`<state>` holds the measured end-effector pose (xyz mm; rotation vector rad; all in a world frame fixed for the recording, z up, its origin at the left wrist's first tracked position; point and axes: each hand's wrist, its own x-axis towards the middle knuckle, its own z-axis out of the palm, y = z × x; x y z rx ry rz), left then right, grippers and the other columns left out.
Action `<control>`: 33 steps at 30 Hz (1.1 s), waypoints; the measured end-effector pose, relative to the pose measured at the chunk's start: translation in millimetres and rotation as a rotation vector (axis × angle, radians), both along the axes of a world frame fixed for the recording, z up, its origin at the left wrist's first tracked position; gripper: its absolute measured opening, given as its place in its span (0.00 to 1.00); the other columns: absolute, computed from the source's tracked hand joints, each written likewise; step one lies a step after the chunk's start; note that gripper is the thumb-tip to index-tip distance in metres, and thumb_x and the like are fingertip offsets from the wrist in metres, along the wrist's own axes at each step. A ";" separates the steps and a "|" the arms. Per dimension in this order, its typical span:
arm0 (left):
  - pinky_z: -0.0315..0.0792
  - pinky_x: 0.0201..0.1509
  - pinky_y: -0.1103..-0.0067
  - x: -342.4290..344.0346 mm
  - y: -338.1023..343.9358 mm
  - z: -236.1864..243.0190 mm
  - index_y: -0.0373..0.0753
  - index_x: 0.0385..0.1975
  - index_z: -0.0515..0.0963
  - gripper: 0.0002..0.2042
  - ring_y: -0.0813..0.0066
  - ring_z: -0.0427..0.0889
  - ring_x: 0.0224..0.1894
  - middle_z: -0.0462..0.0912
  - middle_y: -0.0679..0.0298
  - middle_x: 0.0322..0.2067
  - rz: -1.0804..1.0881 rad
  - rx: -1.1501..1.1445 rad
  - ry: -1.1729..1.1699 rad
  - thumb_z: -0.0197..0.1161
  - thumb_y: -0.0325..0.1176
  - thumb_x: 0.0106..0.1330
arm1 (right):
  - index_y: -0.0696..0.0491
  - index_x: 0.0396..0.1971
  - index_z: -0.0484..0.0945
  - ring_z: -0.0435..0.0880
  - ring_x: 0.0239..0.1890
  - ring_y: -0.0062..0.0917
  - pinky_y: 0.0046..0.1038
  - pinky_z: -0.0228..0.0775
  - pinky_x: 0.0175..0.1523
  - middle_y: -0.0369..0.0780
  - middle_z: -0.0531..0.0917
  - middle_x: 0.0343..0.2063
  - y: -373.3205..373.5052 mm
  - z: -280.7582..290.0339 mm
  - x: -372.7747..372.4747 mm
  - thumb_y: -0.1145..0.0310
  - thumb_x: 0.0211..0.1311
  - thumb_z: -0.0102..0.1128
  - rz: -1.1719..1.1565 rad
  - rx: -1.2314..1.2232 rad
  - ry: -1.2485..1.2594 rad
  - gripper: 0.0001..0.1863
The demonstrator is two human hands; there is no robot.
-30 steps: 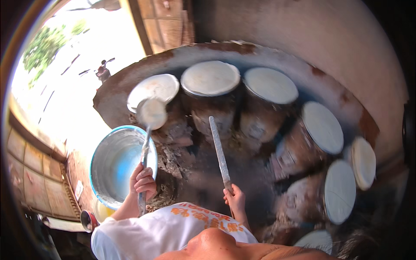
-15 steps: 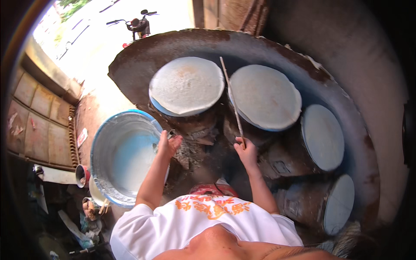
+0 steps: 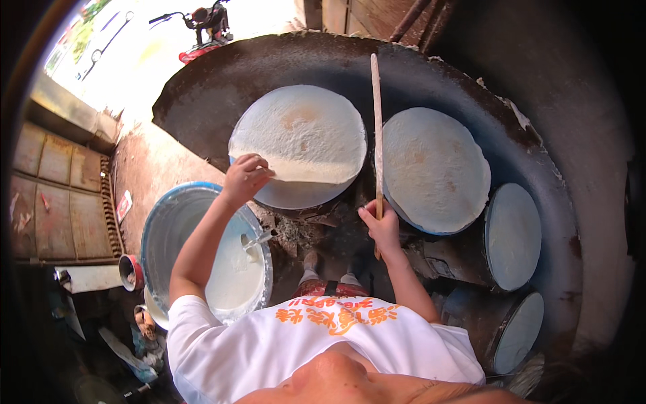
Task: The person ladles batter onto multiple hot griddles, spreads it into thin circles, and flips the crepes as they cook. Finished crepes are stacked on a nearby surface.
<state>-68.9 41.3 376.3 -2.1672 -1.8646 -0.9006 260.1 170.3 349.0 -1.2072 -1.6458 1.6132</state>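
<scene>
My left hand (image 3: 247,179) is closed on the near edge of a thin, pale round crepe (image 3: 296,124) at the far left. That edge is raised and turned back, baring a strip of the round griddle (image 3: 303,195) under it. In my right hand (image 3: 382,229), a long, thin wooden stick (image 3: 377,128) stands nearly upright, between the left griddle and its neighbour. A second crepe (image 3: 436,168), with faint brown spots, lies flat on the griddle to the right of the stick.
Two more round griddles with pale tops (image 3: 513,236) stand along the right. A curved dark rim (image 3: 269,57) surrounds them. On my left is a blue-edged basin (image 3: 151,246) of white batter, with a ladle (image 3: 261,238). A handlebar vehicle (image 3: 202,27) stands beyond.
My left hand has moved from beside the basin up to the left crepe and raised its near edge. The stick in my right hand has swung from leaning left to nearly upright.
</scene>
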 end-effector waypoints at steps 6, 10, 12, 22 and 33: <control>0.73 0.35 0.73 -20.7 44.2 92.6 0.42 0.26 0.79 0.06 0.68 0.77 0.34 0.76 0.67 0.30 -0.041 0.069 0.158 0.66 0.29 0.48 | 0.50 0.30 0.67 0.57 0.07 0.09 0.16 0.46 0.10 0.35 0.79 0.21 53.8 26.5 -66.4 0.49 0.57 0.61 -0.055 -0.298 0.294 0.20; 0.71 0.33 0.73 25.7 24.0 105.5 0.42 0.29 0.79 0.11 0.65 0.77 0.33 0.75 0.66 0.29 -0.084 0.151 0.218 0.66 0.25 0.44 | 0.52 0.30 0.70 0.64 0.10 0.15 0.21 0.57 0.15 0.37 0.79 0.21 94.8 46.0 -63.8 0.49 0.52 0.65 -0.077 -0.406 0.348 0.22; 0.71 0.34 0.71 47.8 11.0 69.3 0.40 0.30 0.80 0.12 0.63 0.77 0.33 0.76 0.63 0.28 -0.078 0.199 0.192 0.65 0.22 0.42 | 0.54 0.26 0.71 0.74 0.18 0.29 0.30 0.68 0.26 0.40 0.77 0.19 106.6 27.3 -78.2 0.57 0.44 0.70 -0.129 0.139 -0.016 0.20; 0.71 0.34 0.73 273.7 143.4 -15.3 0.41 0.30 0.80 0.07 0.65 0.77 0.32 0.77 0.64 0.29 -0.161 0.161 -0.207 0.63 0.25 0.49 | 0.56 0.23 0.70 0.80 0.26 0.30 0.30 0.70 0.33 0.43 0.78 0.21 203.9 83.1 159.6 0.67 0.40 0.70 -0.405 0.366 -0.462 0.16; 0.66 0.48 0.67 373.3 167.5 -31.8 0.39 0.36 0.75 0.15 0.60 0.73 0.41 0.75 0.60 0.38 0.033 -0.124 0.072 0.60 0.31 0.45 | 0.57 0.24 0.74 0.81 0.30 0.42 0.37 0.72 0.37 0.47 0.80 0.23 235.9 14.9 230.2 0.61 0.44 0.66 -0.401 0.321 -0.460 0.15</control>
